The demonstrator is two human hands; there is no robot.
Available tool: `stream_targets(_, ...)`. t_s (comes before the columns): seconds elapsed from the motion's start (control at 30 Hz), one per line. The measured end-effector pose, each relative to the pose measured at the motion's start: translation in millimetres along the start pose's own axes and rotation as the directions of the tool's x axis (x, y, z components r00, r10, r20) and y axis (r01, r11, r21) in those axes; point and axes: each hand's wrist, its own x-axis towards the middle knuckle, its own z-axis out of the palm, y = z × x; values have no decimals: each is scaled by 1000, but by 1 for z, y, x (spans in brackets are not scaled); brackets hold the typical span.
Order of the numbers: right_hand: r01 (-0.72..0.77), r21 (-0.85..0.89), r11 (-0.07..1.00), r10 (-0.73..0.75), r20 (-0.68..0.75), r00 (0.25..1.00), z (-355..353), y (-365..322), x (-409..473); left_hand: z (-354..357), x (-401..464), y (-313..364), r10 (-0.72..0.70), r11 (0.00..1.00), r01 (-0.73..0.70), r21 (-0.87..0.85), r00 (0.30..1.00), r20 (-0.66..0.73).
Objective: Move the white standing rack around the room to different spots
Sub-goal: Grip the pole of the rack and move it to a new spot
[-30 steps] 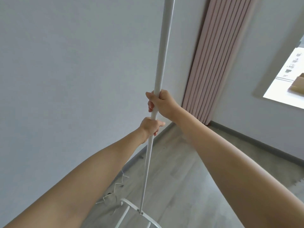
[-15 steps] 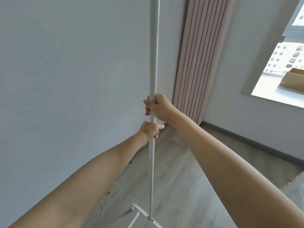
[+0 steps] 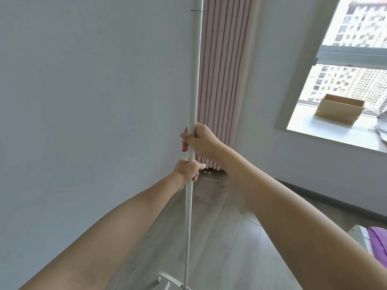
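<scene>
The white standing rack point(image 3: 194, 80) shows as a tall thin pole that runs nearly upright from the top edge down the middle of the view. Its white base bars point(image 3: 167, 279) peek in at the bottom edge. My right hand point(image 3: 201, 141) is wrapped around the pole at mid height. Just below it, my left hand point(image 3: 188, 169) grips the same pole. Both arms are stretched forward. The rack's top is out of view.
A plain grey wall point(image 3: 83, 101) fills the left. A pink pleated curtain point(image 3: 222, 80) hangs in the corner behind the pole. A window with a cardboard box point(image 3: 339, 108) on its sill is at right. Grey wood floor point(image 3: 219, 237) lies below; something purple point(image 3: 377, 241) lies at the lower right.
The pole has gone from leaning right to nearly upright, and the view has swung right, showing more window and box. Both hands keep their grip.
</scene>
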Motion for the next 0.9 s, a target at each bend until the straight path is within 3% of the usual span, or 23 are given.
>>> stream_targets(0.37,-73,53,996,81,-156,984,-122,72,73,105,125,53,37,999,-32,-35,987,155)
stream_targets(0.67,-81,17,997,83,-148,986,-280,150,122,242,217,121,61,998,-63,6,983,173)
stream_targets(0.9,-102,-18,995,97,-187,978,-366,199,163,316,284,158,74,996,-81,23,973,221)
